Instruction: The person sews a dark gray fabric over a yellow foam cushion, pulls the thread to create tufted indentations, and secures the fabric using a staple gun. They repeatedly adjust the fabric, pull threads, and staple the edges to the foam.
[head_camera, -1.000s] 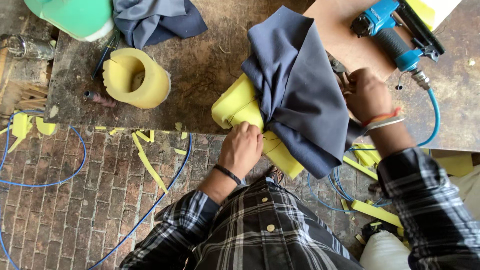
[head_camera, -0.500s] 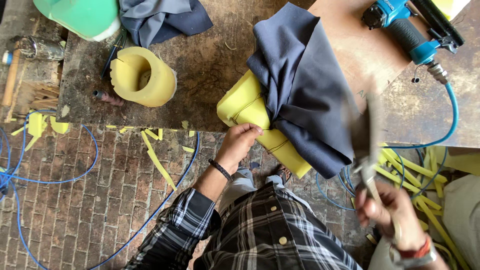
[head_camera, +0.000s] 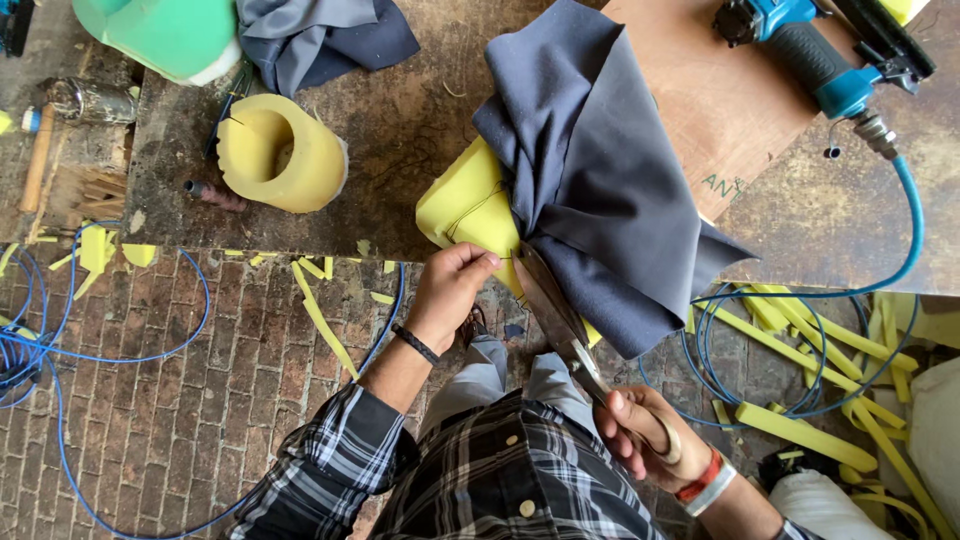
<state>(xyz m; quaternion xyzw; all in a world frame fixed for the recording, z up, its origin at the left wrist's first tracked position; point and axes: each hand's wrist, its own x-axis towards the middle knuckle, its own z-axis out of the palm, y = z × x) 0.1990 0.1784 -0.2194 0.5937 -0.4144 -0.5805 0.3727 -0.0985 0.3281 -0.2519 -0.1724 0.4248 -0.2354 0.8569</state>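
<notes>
**Cutting close to the holding fingers**

Lying at the far left of the workbench (head_camera: 400, 200) are a green plastic container (head_camera: 160, 35) and a hollow yellow foam cylinder (head_camera: 280, 155), both well away from the hands, with a crumpled piece of grey cloth (head_camera: 320, 35) beyond them. Yellow foam offcuts (head_camera: 320, 310) and a blue hose (head_camera: 100, 350) litter the brick floor below.

Toward the middle, the left hand (head_camera: 450, 290) is closed in a pinch on the near edge of the yellow foam block (head_camera: 465, 205), which sits at the bench's front edge, half under the dark grey fabric (head_camera: 600, 180) draped over it. The scissors (head_camera: 550, 300) angle up from the right hand (head_camera: 645, 430), whose fingers are wrapped shut through the handles; the blades look nearly together, their tips at the fabric edge just beside the left fingertips.

That closeness is the main hazard, as I judge it: a cut pushed slightly left could nick the pinching fingers. The fabric is bunched in folds, so the blades could bite through hidden layers or into the foam. The block overhangs the bench edge and could tip off if the pinch slackens.

At the right, a blue air stapler (head_camera: 800, 50) lies on a plywood board (head_camera: 720, 110), its hose looping down among foam strips, where a foot could snag it.
</notes>
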